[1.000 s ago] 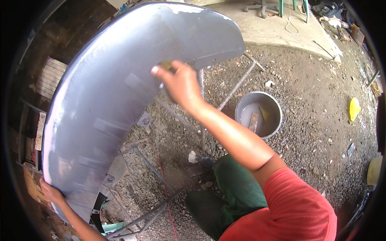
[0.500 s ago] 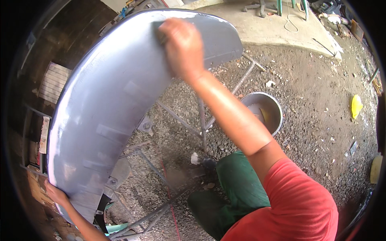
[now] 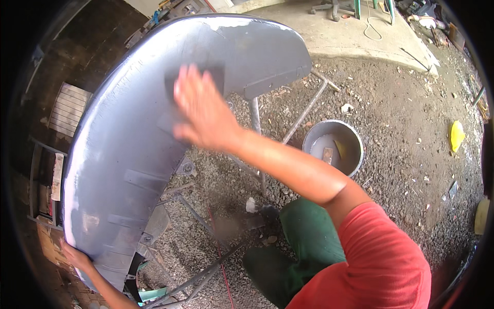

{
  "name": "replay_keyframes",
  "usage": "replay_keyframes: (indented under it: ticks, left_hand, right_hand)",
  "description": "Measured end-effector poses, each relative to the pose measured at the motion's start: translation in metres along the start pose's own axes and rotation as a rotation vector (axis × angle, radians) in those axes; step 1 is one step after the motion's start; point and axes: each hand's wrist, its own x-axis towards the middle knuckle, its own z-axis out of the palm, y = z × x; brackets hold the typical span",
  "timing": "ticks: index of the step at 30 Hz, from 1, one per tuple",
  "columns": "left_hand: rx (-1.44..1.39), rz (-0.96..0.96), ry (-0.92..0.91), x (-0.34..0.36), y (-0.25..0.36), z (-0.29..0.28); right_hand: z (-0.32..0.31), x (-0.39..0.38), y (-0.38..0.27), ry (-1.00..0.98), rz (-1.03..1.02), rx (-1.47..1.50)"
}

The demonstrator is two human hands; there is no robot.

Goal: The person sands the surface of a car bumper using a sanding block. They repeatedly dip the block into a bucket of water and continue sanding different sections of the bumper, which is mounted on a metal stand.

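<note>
Right hand [image 3: 203,110] slid down-left across the grey panel [image 3: 118,154] — fingers flat; left hand [image 3: 74,256] grips its lower edge.

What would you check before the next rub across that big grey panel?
1. Right hand flat on the dark sanding pad: ok, though blurred.
2. Left hand steadying the lower edge of the grey panel: ok.
3. Panel resting on the metal stand: ok; how firmly, cannot tell.
4. Bucket with water close by: ok.
5. Pad wet enough: cannot tell.
</note>
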Motion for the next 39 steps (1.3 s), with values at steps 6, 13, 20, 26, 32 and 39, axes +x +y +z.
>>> replay_keyframes:
  ticks: [6, 13, 20, 26, 32, 39]
  left_hand:
    - [-0.045, -0.056, 0.000, -0.007, 0.026, 0.009]
    - [0.007, -0.016, 0.003, 0.001, -0.001, 0.013]
    - [0.000, -0.031, -0.007, -0.001, 0.009, 0.018]
    - [0.021, -0.033, -0.003, 0.000, 0.004, 0.010]
    - [0.033, -0.030, -0.009, 0.000, 0.010, 0.026]
    - [0.038, -0.059, -0.002, 0.003, 0.008, 0.000]
  right_hand:
    - [-0.027, 0.045, 0.045, 0.006, -0.019, -0.212]
    - [-0.035, -0.047, 0.040, -0.212, 0.030, -0.136]
    - [-0.030, 0.099, 0.033, 0.023, -0.041, -0.159]
    - [-0.039, -0.025, 0.054, -0.312, -0.180, -0.188]
    - [-0.043, 0.036, 0.067, 0.053, 0.204, -0.194]
    - [-0.055, -0.025, 0.130, -0.033, 0.375, -0.344]
